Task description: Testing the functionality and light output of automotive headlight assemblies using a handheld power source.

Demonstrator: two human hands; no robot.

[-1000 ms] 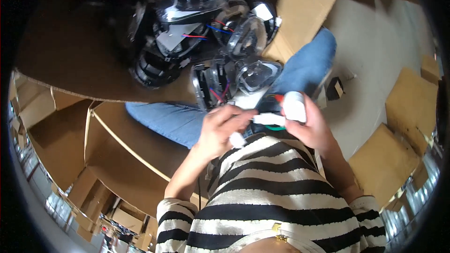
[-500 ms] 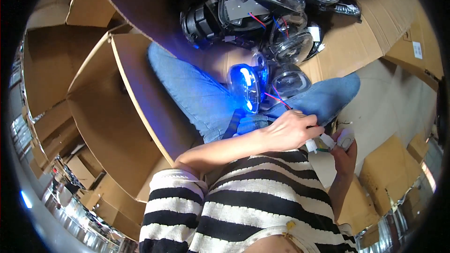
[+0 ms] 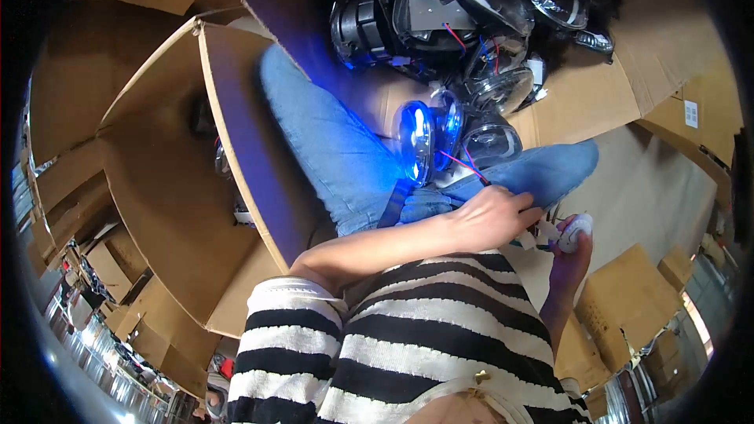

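A clear-lensed lamp (image 3: pixel 416 143) glows bright blue between my legs. A red and blue wire pair (image 3: pixel 462 162) runs from it to my left hand (image 3: pixel 496 218), whose fingers are closed on the wire end. Just right of that hand are small white connectors (image 3: pixel 542 232), partly hidden by fingers. My right hand (image 3: pixel 570 261) grips a rounded white plastic piece (image 3: pixel 577 232) close beside them; its exact kind is unclear. An unlit clear lamp (image 3: pixel 492 141) leans beside the glowing one.
Several black lamps with clear lenses (image 3: pixel 487 0) are heaped in the cardboard box (image 3: pixel 581 94) ahead. At left stands another open carton (image 3: pixel 165 212), with lamp parts partly showing inside. Cardboard pieces (image 3: pixel 628 290) lie on the floor at right. My jeans-clad legs (image 3: pixel 314 141) flank the lit lamp.
The view has shifted a little. The glowing lamp has turned more edge-on. My right hand has tilted the white piece slightly; my left hand keeps its grip on the wires.
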